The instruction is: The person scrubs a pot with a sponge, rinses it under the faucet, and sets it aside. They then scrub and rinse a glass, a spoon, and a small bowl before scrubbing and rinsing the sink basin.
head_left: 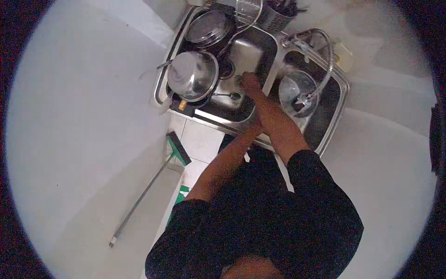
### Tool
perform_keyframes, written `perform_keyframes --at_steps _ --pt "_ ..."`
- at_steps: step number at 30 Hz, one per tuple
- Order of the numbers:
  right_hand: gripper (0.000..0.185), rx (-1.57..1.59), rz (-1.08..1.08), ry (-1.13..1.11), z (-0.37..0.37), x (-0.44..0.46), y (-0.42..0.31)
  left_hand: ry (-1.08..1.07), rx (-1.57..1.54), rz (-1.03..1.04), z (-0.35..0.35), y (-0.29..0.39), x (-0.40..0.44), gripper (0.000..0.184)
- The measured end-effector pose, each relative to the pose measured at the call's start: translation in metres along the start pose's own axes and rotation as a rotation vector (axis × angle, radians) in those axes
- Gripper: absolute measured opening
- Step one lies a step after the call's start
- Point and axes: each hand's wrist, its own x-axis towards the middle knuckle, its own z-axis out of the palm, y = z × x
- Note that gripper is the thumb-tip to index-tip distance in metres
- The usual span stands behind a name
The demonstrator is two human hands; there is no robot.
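My right hand (252, 85) is over the left basin (246, 53) of a steel double sink. Its fingers look curled, and a dim, small thing at the fingertips is too blurred to name. A ladle-like utensil (234, 96) with a round end lies in the basin, just left of that hand. Close to the basin's front edge, my left hand (259, 124) is at my right forearm, partly hidden by it; its fingers do not show clearly. The drain (226, 69) shows left of my right hand.
A steel bowl (197, 76) and a lidded pan (209, 30) stand at the sink's left. In the right basin, a clear bowl (288, 88) sits below the tap's spray head (304, 99). Behind is a utensil basket (275, 21). A green floor brush (177, 151) leans at lower left.
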Motion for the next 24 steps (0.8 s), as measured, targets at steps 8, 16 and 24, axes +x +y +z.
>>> perform_keyframes --at_steps 8,16,24 --pt "0.029 0.233 0.101 -0.126 -0.170 -0.089 -0.075 -0.046 -0.035 -0.053 -0.003 -0.013 -0.006 0.031" --pt "0.026 0.210 0.149 -0.110 -0.209 -0.204 -0.020 -0.200 -0.325 -0.372 -0.011 0.012 -0.013 0.020" --pt "0.033 0.592 0.310 -0.064 -0.200 -0.175 -0.005 -0.167 -0.573 -0.620 -0.021 0.099 -0.032 0.020"
